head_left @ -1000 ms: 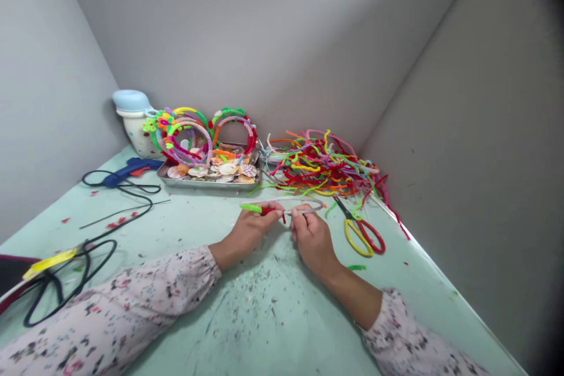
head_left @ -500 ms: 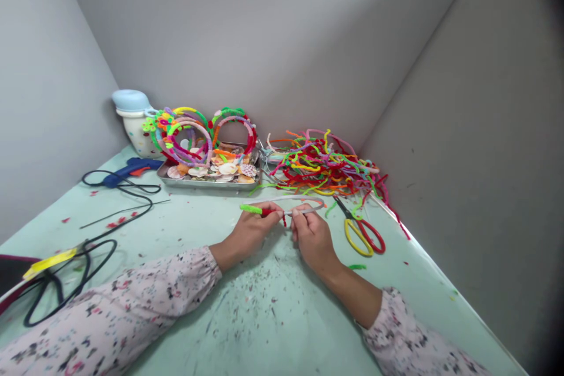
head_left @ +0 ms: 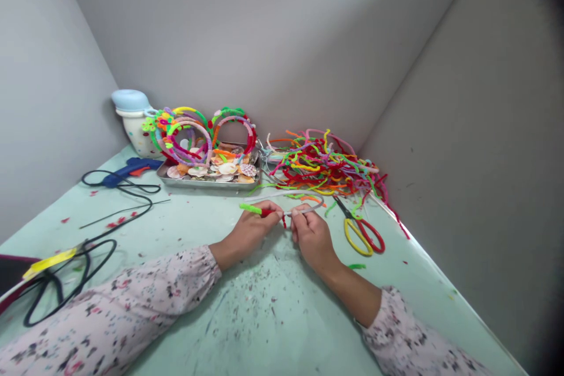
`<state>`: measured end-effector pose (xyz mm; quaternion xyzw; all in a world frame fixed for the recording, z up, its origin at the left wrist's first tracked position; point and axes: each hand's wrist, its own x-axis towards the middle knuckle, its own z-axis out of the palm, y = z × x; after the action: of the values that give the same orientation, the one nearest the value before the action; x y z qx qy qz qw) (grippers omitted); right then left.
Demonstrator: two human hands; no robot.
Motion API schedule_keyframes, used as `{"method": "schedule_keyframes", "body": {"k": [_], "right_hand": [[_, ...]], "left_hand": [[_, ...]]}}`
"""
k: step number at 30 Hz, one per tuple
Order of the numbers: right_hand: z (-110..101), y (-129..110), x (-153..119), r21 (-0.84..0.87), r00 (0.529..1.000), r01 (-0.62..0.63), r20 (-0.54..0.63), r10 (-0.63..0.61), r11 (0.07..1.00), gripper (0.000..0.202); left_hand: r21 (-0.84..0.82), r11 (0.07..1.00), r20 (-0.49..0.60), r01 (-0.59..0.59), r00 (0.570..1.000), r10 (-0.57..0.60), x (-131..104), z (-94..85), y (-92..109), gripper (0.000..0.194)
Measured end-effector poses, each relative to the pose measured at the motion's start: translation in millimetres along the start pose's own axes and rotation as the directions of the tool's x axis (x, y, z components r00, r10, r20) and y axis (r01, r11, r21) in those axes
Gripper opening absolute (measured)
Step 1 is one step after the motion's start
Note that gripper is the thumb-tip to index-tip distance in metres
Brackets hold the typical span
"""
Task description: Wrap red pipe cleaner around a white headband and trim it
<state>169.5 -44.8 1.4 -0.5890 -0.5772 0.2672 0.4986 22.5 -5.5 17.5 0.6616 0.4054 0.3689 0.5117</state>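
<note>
Between my hands is a thin greyish headband, bent in a curve toward the back of the table. Its left end is wrapped in bright green pipe cleaner, then in red pipe cleaner, whose short tail hangs down between my fingertips. My left hand is closed around the wrapped part, thumb and finger pinching where the red stops. Just right of there, my right hand pinches the bare band; its fingers partly hide it.
Behind stands a metal tray of shells with finished colourful headbands. A heap of pipe cleaners lies right of it. Scissors rest by my right hand. At left are a blue glue gun, dark cable and lidded cup.
The far, free side of the headband has risen slightly toward the back. Both hands keep nearly the same place and grip.
</note>
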Motion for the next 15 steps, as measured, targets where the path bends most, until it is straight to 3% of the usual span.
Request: {"method": "schedule_keyframes", "body": {"k": [15], "right_hand": [[0.8,1.2,-0.3,0.037,1.0,-0.005,0.03,0.004,0.999,0.028]], "left_hand": [[0.046,0.998,0.01,0.045,0.999,-0.046,0.5,0.1,3.3,0.021]]}}
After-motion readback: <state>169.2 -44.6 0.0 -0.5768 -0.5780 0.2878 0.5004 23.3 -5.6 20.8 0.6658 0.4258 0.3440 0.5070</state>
